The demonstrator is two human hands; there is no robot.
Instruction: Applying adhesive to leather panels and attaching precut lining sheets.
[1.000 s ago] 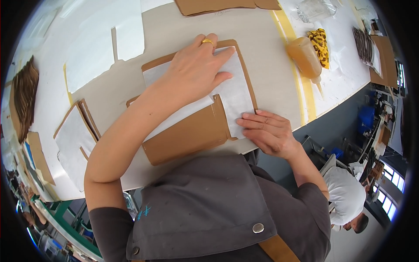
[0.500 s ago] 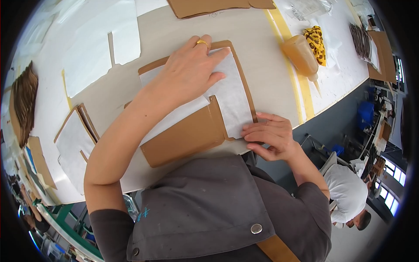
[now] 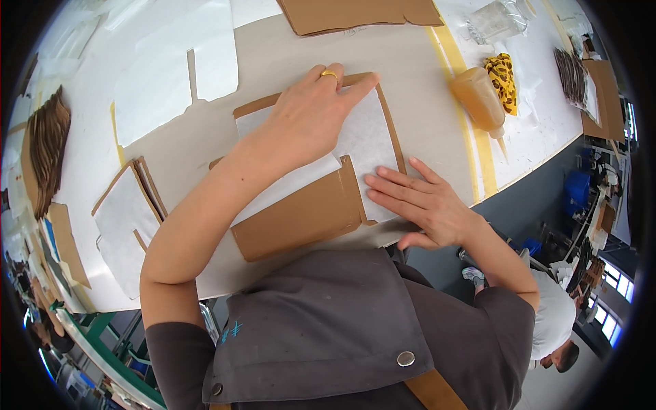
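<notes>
- The left hand (image 3: 311, 116) is lying palm down on a white paper sheet (image 3: 365, 140), fingers stretched out flat and close together, the tips reaching toward the far edge of the brown cardboard piece (image 3: 301, 219) beneath the sheet; nothing is clamped in it.
- A gold ring (image 3: 329, 74) is showing on one finger of that hand.
- The right hand (image 3: 427, 205) is pressing flat on the near right corner of the same sheet, its fingers slightly spread and pointing left, gripping nothing.
- The cardboard piece is lying on the pale worktable (image 3: 287, 55) directly in front of the person, between the two hands, with a folded brown flap covering the near left part of the white sheet.
- To the left, a second cardboard piece lined with white paper (image 3: 126, 219) is resting well apart from the hands.
- A stack of brown cardboard (image 3: 48, 154) is sitting near the table's left edge.
- Loose white cut sheets (image 3: 174, 72) are lying beyond the left forearm.
- A larger flat cardboard sheet (image 3: 359, 12) is lying at the far edge.
- A squeeze bottle of amber liquid (image 3: 478, 99) is lying on its side to the right, just beside a yellow and black patterned cloth (image 3: 504, 72).
- Another person in a white top (image 3: 557, 321) is bending low at the lower right, beyond the table.
</notes>
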